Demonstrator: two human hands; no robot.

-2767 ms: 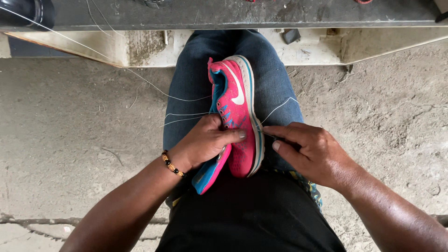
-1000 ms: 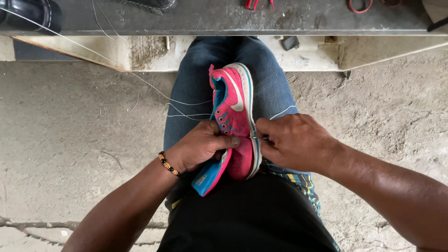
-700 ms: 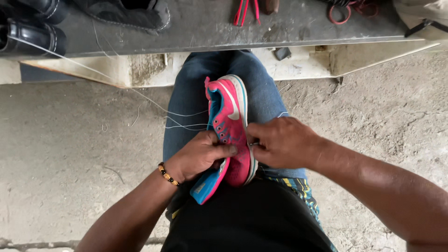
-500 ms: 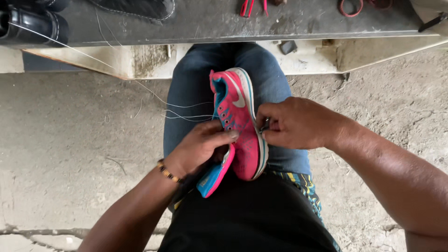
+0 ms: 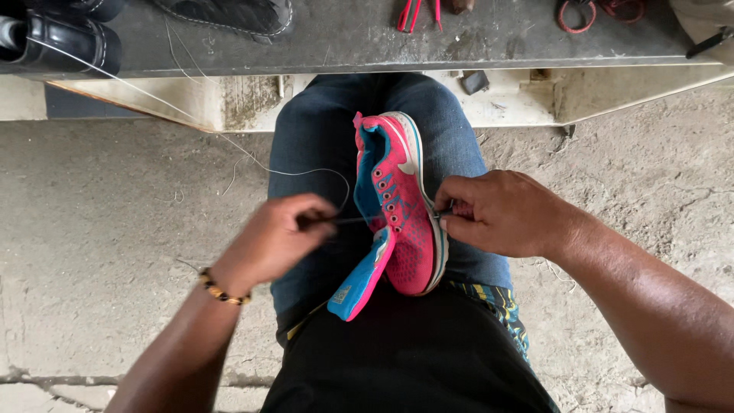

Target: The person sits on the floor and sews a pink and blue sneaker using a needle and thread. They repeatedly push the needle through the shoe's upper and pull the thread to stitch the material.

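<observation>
A pink and blue sports shoe (image 5: 401, 222) lies on its side on my lap, sole edge to the right, blue tongue hanging toward me. My left hand (image 5: 275, 237) is to the left of the shoe, fingers pinched on a thin dark tool or needle with a pale thread (image 5: 306, 172) running from it. My right hand (image 5: 501, 213) presses against the white sole edge and pinches something small there. A beaded bracelet (image 5: 222, 289) circles my left wrist.
A grey bench top (image 5: 352, 42) crosses the top of the view, with black shoes (image 5: 57, 38) at its left, a dark shoe (image 5: 229, 14), red-handled tools (image 5: 417, 11) and a red ring (image 5: 581, 14). Rough concrete floor (image 5: 115, 252) lies on both sides.
My left hand has left the shoe's upper and pulled away to the left, drawing the thread out. My right hand has stayed at the sole edge.
</observation>
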